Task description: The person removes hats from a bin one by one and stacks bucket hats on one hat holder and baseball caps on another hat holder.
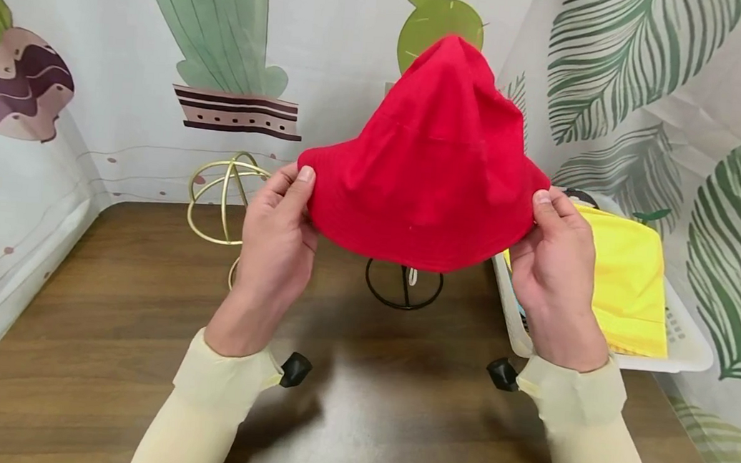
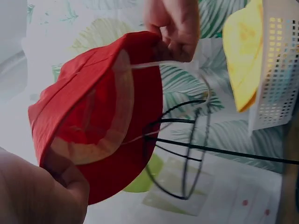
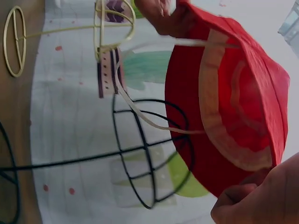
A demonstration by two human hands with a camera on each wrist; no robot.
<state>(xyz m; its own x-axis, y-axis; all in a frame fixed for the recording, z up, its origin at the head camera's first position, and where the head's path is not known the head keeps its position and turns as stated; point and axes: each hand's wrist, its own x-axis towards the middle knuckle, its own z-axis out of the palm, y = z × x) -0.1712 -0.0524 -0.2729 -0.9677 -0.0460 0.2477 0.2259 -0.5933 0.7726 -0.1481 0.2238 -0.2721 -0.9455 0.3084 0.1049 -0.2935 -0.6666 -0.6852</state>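
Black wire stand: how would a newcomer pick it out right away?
In the head view, start at the brown table and find the red hat held above it. Just below the hat there, the black wire stand shows its round base. Its black colour sets it apart from the gold stand to its left.

Left hand (image 1: pixel 278 239), right hand (image 1: pixel 555 262) level, fingers (image 1: pixel 281 180) pinching, forearms (image 1: pixel 203 403) apart

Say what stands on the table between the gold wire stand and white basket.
A black wire stand: the head view shows its round base, below the red bucket hat.
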